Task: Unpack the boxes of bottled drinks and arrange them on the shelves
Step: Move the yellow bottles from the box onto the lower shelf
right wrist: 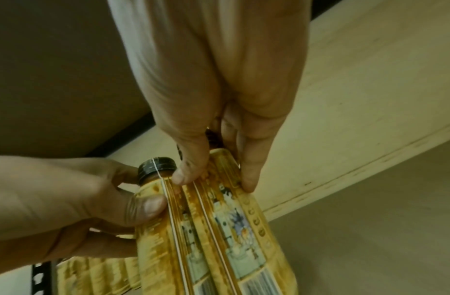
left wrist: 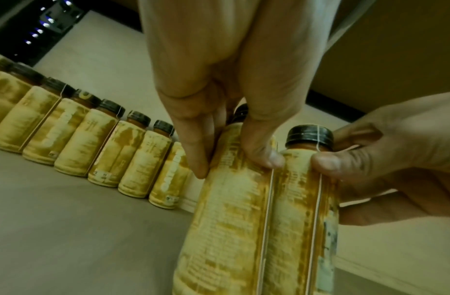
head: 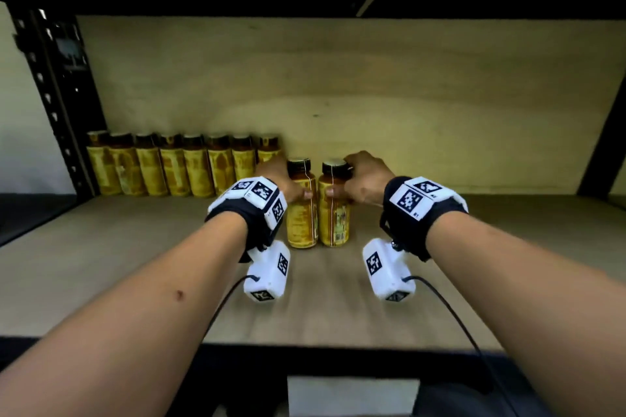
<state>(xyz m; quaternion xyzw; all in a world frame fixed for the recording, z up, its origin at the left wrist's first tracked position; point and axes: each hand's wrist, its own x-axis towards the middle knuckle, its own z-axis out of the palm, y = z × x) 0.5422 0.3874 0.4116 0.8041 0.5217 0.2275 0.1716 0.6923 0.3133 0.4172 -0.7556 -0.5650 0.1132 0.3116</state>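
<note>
Two yellow-labelled bottles with black caps stand upright side by side in mid-shelf, in front of the right end of the back row. My left hand [head: 288,184] grips the left bottle [head: 301,213] near its shoulder, thumb and fingers curled round it. My right hand [head: 359,179] grips the right bottle [head: 333,217] the same way, fingers over its cap. In the left wrist view, the left hand [left wrist: 234,167] pinches the left bottle [left wrist: 231,215]. In the right wrist view, the right hand [right wrist: 216,181] holds the right bottle [right wrist: 234,229]. Whether the bases touch the shelf board [head: 474,247] I cannot tell.
A row of several matching bottles [head: 169,166] lines the plywood back panel [head: 372,85] from the far left. A black perforated post [head: 57,101] stands at the left edge. The board to the right of my hands is bare. A white box [head: 352,396] shows below the front edge.
</note>
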